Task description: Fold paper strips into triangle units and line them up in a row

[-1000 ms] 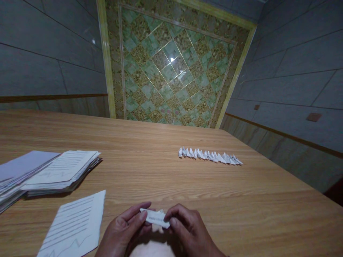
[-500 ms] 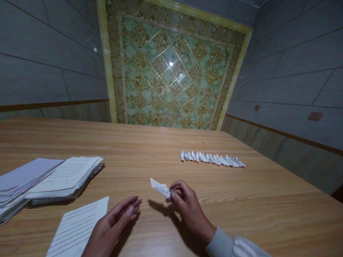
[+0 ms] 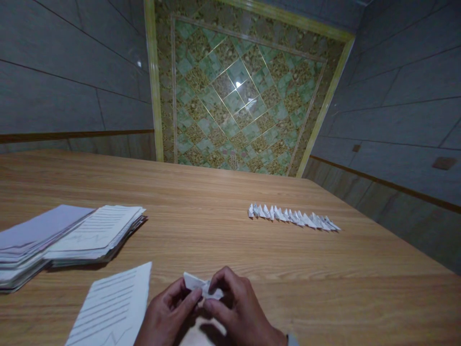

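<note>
A small folded piece of white paper [image 3: 194, 282] is held just above the table near its front edge. My left hand [image 3: 171, 307] pinches its left end between thumb and fingers. At the other end, my right hand [image 3: 236, 302] grips it the same way, and its fingers cover part of the folds. Left of my hands lies a loose lined sheet [image 3: 111, 305], flat on the wood with one edge close to my left wrist.
Stacks of paper, one topped with a lilac sheet [image 3: 46, 228] and one with a lined page [image 3: 93, 230], sit at the left of the wooden table [image 3: 201, 230]. A row of several small folded papers [image 3: 293, 217] stands toward the right. Tiled walls enclose the table.
My left hand has come over from beside the lined sheet and taken hold of the folded paper. My right hand has brought the paper down and left, nearer to me.
</note>
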A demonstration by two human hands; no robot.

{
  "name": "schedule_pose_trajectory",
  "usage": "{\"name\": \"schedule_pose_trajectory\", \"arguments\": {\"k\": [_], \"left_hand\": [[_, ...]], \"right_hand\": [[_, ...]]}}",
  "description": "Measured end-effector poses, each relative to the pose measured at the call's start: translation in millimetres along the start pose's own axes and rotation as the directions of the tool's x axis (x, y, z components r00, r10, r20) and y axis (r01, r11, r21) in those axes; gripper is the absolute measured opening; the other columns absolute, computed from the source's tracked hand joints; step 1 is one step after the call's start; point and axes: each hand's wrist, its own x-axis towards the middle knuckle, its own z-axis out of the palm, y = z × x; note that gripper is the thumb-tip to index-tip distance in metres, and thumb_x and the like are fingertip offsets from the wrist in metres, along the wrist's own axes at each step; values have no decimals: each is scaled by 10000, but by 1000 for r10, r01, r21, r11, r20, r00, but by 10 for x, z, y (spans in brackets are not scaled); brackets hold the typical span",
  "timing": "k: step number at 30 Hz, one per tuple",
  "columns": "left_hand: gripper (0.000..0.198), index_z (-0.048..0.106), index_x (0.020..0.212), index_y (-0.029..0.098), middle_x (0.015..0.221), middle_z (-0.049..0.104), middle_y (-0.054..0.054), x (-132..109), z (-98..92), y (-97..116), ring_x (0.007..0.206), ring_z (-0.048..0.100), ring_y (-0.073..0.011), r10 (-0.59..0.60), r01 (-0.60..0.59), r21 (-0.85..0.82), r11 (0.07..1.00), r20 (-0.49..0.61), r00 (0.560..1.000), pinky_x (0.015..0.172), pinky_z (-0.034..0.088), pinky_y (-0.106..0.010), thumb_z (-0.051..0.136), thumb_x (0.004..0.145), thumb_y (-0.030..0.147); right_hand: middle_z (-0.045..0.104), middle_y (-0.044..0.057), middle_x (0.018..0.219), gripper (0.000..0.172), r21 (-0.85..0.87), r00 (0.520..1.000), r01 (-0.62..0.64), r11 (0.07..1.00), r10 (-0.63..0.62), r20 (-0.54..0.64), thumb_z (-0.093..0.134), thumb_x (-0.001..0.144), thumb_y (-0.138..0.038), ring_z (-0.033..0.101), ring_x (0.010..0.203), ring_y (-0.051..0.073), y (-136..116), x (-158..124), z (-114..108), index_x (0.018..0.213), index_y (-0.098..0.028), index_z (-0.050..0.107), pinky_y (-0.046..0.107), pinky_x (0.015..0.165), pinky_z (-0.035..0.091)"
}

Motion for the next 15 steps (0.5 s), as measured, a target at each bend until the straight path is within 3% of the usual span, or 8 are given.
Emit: {"name": "schedule_pose_trajectory", "arguments": {"k": [4,8,12,15], "left_hand": [[419,770,706,170,626,712,-13,-22,32,-38,599,583,-143,-30,30,-76,997,-9,999,532,432,-191,962,551,509],[480,751,743,186,582,654,21,-8,13,-62,550,549,-122,-89,88,-178,980,0,996,514,433,-189,957,532,565],[458,768,740,194,554,630,23,30,-62,40,539,556,-137,-11,11,-6,1000,-12,1000,487,425,-193,913,590,602],[380,810,805,230,708,742,-32,84,-239,108,727,697,-235,105,-124,289,949,81,991,648,544,-259,820,727,602]], "right_hand": [[560,-40,703,135,12,998,-15,1000,16,-65,624,744,-94,548,686,146,-10,36,75,764,-206,551,217,604,385],[642,-13,712,94,7,998,39,999,-38,-57,607,754,-96,589,700,152,-27,36,62,757,-188,625,231,659,425],[708,14,741,74,12,998,56,998,-55,-40,618,831,-190,636,702,164,-14,31,44,847,-180,689,237,645,452],[727,-2,699,129,-23,998,-36,999,35,-56,654,813,-187,656,624,154,46,114,21,930,-172,703,217,575,456]]}}
